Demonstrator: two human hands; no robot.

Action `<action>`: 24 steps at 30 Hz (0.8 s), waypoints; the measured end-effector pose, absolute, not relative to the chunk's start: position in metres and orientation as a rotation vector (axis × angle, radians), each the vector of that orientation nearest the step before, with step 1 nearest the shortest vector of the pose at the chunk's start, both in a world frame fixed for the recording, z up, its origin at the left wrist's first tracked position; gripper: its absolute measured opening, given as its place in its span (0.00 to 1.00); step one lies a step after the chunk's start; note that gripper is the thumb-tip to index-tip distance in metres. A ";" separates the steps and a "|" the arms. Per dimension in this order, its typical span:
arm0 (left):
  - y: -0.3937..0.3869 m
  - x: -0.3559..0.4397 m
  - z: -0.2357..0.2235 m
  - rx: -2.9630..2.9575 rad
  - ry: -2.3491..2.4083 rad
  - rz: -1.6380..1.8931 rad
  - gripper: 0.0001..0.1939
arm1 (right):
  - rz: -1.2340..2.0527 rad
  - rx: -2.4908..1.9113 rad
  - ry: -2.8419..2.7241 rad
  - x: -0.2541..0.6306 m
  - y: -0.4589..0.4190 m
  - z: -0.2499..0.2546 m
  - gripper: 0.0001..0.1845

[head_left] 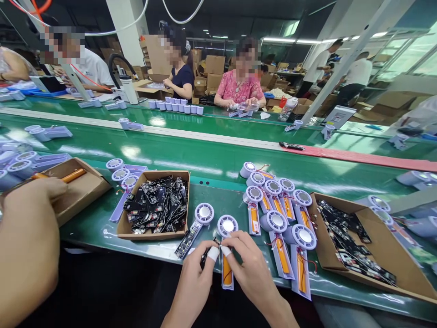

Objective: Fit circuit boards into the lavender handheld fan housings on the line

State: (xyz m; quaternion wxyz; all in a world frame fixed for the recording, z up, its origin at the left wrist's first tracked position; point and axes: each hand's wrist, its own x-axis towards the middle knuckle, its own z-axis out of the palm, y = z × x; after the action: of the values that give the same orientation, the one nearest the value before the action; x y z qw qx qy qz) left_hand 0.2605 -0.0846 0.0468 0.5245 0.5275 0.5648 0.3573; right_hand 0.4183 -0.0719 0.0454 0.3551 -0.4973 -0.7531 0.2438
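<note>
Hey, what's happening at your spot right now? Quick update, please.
Left hand pinching a black circuit board. Right hand on a lilac fan handle, orange battery exposed. Cardboard box of boards behind.

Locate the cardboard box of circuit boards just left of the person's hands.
In the head view, the cardboard box sits on the green belt, up and left of the person's left hand, with a round white fan just to its right.

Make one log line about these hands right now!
Left hand: holds small black circuit board | Right hand: at same board | Nearby: lilac plastic fan, orange battery
</note>
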 end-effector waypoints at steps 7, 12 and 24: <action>-0.078 0.267 0.056 1.330 1.391 0.898 0.14 | 0.580 -1.235 -2.007 0.420 -0.075 0.045 0.12; -0.079 0.266 0.056 1.271 1.446 0.885 0.12 | 0.710 -1.234 -1.991 0.421 -0.076 0.047 0.17; -0.094 0.269 0.043 1.072 1.341 0.940 0.16 | 0.540 -1.303 -1.851 0.414 -0.077 0.046 0.09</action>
State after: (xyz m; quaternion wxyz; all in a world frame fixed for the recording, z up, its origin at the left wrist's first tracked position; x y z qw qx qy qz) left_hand 0.2687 -0.0939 0.0430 0.5581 0.4546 0.5684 0.3985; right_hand 0.4138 -0.0766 0.0459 0.3958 -0.5142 -0.7304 0.2132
